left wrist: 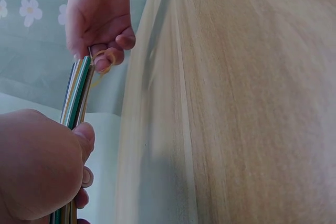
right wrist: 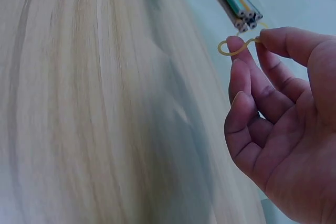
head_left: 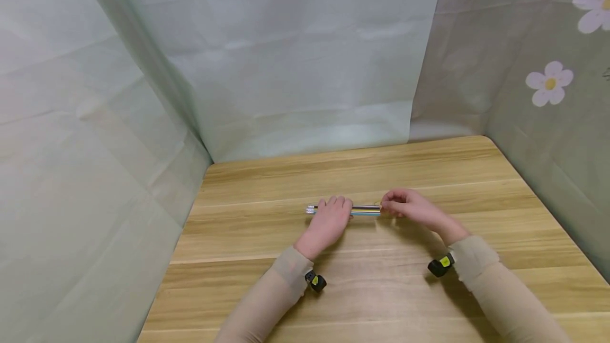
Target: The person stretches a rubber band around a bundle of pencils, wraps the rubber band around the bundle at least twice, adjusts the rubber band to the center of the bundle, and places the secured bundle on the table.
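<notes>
A bundle of several pencils (head_left: 366,210) in different colours lies sideways in my left hand (head_left: 332,221), whose fingers wrap round its middle. White eraser ends (head_left: 311,209) stick out on the left in the head view. At the bundle's other end, my right hand (head_left: 410,208) pinches a thin yellow rubber band (right wrist: 227,52) between thumb and fingers. Part of the band hangs in a loose loop near the fingertips. In the right wrist view the flat, unsharpened pencil ends (right wrist: 248,20) point toward the band, and a piece of it shows just behind them.
Below the hands is a wooden table (head_left: 371,300). Pale cloth (head_left: 305,57) hangs along the table's back edge and both sides, with white flowers (head_left: 549,83) printed on the right. Each wrist wears a small black camera (head_left: 440,265).
</notes>
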{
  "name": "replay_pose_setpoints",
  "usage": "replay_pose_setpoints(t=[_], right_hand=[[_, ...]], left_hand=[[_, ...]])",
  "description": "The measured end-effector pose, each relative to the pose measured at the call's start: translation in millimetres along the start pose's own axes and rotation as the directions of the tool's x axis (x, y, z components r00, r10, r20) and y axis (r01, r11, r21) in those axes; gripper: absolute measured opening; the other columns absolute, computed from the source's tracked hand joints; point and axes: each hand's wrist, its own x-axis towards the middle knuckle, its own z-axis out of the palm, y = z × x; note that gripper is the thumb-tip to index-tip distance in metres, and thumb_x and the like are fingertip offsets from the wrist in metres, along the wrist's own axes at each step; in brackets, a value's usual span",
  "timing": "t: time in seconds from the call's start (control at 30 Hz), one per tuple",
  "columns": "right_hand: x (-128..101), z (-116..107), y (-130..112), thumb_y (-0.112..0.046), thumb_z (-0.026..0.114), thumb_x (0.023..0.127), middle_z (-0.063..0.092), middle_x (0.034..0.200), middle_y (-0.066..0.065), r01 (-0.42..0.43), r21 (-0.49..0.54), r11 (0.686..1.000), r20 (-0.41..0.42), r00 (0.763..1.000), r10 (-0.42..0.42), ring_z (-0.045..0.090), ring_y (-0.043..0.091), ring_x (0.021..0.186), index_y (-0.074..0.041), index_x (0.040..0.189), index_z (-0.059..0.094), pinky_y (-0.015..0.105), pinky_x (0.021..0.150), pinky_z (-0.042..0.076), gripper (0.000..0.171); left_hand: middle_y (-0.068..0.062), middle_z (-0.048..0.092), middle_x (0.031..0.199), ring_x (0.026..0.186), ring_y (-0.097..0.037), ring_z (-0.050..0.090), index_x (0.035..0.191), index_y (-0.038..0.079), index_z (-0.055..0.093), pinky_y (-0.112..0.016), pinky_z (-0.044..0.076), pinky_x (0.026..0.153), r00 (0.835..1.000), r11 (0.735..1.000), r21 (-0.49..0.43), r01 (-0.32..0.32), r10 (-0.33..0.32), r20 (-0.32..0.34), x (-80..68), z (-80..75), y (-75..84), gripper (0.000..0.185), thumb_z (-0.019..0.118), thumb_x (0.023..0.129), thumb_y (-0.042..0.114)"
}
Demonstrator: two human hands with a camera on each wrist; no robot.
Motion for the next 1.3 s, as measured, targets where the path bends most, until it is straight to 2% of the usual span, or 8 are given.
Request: replay_pose_setpoints(t=[0.1, 0.27, 0.5, 0.63, 0.8, 1.03, 1.3], right_hand=[[2, 3, -3, -0.019, 0.065, 0.108, 0.066, 0.093, 0.01, 0.004, 0.01, 1.0, 0.002, 1.0, -0.004, 0.06, 0.023, 0.085, 0.001, 0.113, 0.069, 0.033, 0.071, 0.051, 0.022], [2, 6, -5, -0.018, 0.062, 0.109, 0.07, 0.097, 0.009, -0.007, 0.018, 1.0, 0.003, 1.0, 0.007, 0.062, 0.023, 0.088, 0.002, 0.114, 0.068, 0.035, 0.075, 0.052, 0.021], [2, 9, -6, -0.017, 0.062, 0.109, 0.074, 0.104, 0.011, 0.011, 0.025, 1.0, -0.008, 1.0, -0.011, 0.067, 0.027, 0.092, 0.001, 0.115, 0.068, 0.036, 0.078, 0.054, 0.02], [2, 13, -5, -0.02, 0.068, 0.107, 0.074, 0.109, 0.014, 0.036, -0.004, 0.999, -0.068, 0.997, -0.037, 0.065, 0.024, 0.095, -0.001, 0.116, 0.071, 0.032, 0.079, 0.053, 0.021], [4, 21, -7, -0.023, 0.073, 0.104, 0.073, 0.106, 0.01, 0.073, -0.067, 0.995, -0.162, 0.983, -0.083, 0.063, 0.021, 0.096, -0.005, 0.113, 0.074, 0.029, 0.081, 0.051, 0.021], [7, 29, -4, -0.018, 0.067, 0.108, 0.075, 0.108, 0.02, 0.095, 0.051, 0.994, -0.151, 0.985, -0.086, 0.074, 0.027, 0.101, 0.0, 0.119, 0.066, 0.042, 0.084, 0.058, 0.021], [7, 34, -7, -0.018, 0.065, 0.109, 0.077, 0.105, 0.018, 0.133, 0.056, 0.99, -0.178, 0.977, -0.121, 0.076, 0.027, 0.1, -0.003, 0.12, 0.065, 0.049, 0.086, 0.058, 0.018]], left_hand=[[-0.001, 0.06, 0.104, 0.09, -0.017, 0.051, 0.119, 0.012, 0.057, -0.032, 0.039, 0.074, 1.0, 1.0, 0.028, -0.004, 0.004, -0.012, -0.4, 0.5, 0.3, 0.021, 0.054, 0.113, 0.033], [-0.002, 0.062, 0.103, 0.09, -0.017, 0.056, 0.118, 0.012, 0.059, -0.031, 0.041, 0.071, 0.999, 0.997, 0.076, -0.01, 0.013, -0.041, -1.4, -0.8, 0.4, 0.022, 0.057, 0.112, 0.033], [-0.003, 0.063, 0.103, 0.089, -0.018, 0.057, 0.12, 0.011, 0.06, -0.032, 0.043, 0.071, 1.0, 0.997, 0.07, 0.014, -0.012, -0.028, -1.1, -0.1, -0.9, 0.024, 0.056, 0.113, 0.033], [-0.003, 0.064, 0.103, 0.089, -0.019, 0.058, 0.119, 0.011, 0.059, -0.032, 0.043, 0.071, 0.999, 0.997, 0.066, 0.043, -0.042, -0.023, 0.2, 1.8, -1.5, 0.023, 0.055, 0.113, 0.033], [-0.003, 0.065, 0.104, 0.094, -0.02, 0.06, 0.118, 0.011, 0.058, -0.035, 0.047, 0.074, 0.995, 0.995, 0.031, 0.095, -0.094, -0.019, 3.3, 3.3, -2.0, 0.023, 0.052, 0.114, 0.033], [-0.003, 0.065, 0.103, 0.094, -0.021, 0.061, 0.114, 0.012, 0.057, -0.037, 0.048, 0.075, 0.991, 0.992, -0.035, 0.124, -0.125, -0.038, 3.7, 2.1, -3.7, 0.021, 0.047, 0.116, 0.03], [-0.004, 0.065, 0.103, 0.094, -0.021, 0.061, 0.116, 0.011, 0.057, -0.036, 0.047, 0.074, 0.992, 0.992, -0.05, 0.119, -0.12, -0.024, 3.4, -0.2, -3.0, 0.021, 0.049, 0.115, 0.03]])
